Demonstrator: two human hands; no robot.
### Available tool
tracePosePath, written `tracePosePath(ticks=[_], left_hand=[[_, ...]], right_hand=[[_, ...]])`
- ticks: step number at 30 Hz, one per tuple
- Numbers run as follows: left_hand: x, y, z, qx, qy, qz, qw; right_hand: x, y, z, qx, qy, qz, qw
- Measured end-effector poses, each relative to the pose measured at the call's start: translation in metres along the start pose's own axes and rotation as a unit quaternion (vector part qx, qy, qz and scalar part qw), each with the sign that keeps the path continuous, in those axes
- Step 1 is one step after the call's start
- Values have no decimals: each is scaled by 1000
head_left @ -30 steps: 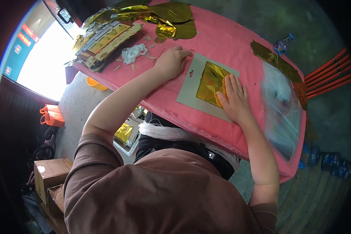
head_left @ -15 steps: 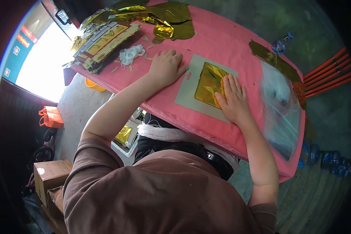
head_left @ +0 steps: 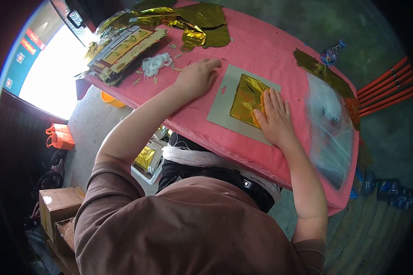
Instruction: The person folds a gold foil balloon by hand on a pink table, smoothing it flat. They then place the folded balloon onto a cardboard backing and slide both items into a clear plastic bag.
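The right hand (head_left: 274, 120) lies flat on the gold foil sheet (head_left: 246, 97), fingers spread, gripping nothing; the foil sits on the grey card (head_left: 222, 112) mid-worktop (head_left: 270, 48); the left hand (head_left: 197, 77) rests open just beside the card's corner; smoothing probably goes best with even palm pressure and the card steadied.

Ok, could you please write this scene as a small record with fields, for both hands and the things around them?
left hand: palm down on the pink table cover, beside the grey card
right hand: flat, fingers pressing the gold foil sheet
gold foil sheet: lies on the grey card
far left: stack of printed cards, white string bundle, crumpled gold foil
right side: clear plastic bags
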State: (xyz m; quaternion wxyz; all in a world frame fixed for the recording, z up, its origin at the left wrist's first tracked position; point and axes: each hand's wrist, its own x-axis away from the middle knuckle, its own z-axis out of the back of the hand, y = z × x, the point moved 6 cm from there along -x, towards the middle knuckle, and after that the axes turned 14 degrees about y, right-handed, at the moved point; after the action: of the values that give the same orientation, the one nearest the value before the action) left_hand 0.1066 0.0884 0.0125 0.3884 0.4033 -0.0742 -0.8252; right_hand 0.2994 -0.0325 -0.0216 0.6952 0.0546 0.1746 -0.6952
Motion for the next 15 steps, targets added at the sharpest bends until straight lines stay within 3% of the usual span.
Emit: tracePosePath(ticks=[8,15], left_hand=[[1,25,-5,-22,-40,-121,992],[13,35,-4,-60,-104,-70,990]], right_hand=[[-1,0,0,0,-1,-1,1000],[-1,0,1,5,-5,-3,1000]])
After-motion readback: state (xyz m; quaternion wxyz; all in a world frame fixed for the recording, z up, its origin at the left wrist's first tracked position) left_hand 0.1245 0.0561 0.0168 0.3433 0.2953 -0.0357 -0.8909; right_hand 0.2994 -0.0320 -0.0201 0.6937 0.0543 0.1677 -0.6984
